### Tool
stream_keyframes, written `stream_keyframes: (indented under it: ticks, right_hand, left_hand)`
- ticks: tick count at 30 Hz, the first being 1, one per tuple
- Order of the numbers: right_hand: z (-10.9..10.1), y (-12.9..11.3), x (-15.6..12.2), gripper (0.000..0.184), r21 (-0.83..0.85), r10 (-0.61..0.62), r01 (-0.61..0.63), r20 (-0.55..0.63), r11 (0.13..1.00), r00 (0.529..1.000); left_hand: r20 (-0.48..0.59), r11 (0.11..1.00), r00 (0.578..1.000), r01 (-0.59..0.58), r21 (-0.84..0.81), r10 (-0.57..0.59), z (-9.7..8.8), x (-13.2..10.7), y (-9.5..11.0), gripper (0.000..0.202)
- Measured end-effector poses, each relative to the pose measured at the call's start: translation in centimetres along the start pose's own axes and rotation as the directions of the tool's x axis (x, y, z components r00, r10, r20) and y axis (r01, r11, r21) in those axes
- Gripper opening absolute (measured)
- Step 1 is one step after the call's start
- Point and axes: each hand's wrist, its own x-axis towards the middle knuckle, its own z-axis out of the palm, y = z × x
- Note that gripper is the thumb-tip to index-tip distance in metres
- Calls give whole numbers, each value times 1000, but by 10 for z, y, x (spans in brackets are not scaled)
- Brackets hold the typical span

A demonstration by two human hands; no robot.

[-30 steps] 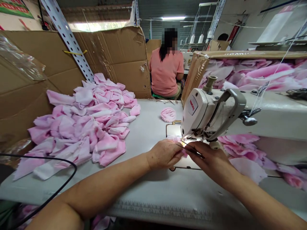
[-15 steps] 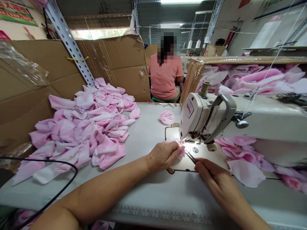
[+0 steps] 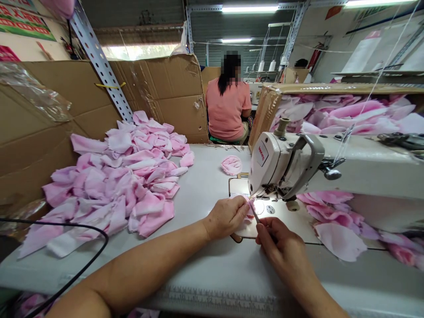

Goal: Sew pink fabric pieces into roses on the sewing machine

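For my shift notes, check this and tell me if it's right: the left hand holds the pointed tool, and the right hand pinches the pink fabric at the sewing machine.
Wrong: the hands are swapped. The right hand holds the pointed tool, and the left hand pinches the pink fabric at the sewing machine. The head view shows it.

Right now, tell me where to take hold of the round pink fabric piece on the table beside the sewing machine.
Pinch the rim of the round pink fabric piece between thumb and fingers, coming from the left over the white table. It lies flat, so an edge should lift most easily, and the sewing machine head stands close on its right. The left hand is nearer, but it holds a pink scrap at the needle.
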Motion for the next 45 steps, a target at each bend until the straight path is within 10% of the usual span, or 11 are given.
stream_keyframes:
  ticks: [6,16,30,38,45]
  right_hand:
    - [-3,1,-1,28,-31,-10,10,-1,999,1000]
    - [-36,14,2,21,380,392,-420,153,824,907]
    - [-32,0,29,8,394,453,-501,215,771,865]
    - [-28,-6,38,13,264,462,-514,235,816,855]
    - [-18,-15,37,10,126,442,-484,260,866,859]
  left_hand:
    - [7,999,1000,-16,44,16,-1,0,1,30]
    - [94,961,981,-186,203,170,8,4,-11,10]
    - [467,815,857,-423,396,218,-7,32,-2,57]
    - [305,805,905,-408,431,295,1,23,-7,10]
    - [212,807,903,-429,406,373,3,18,-3,17]
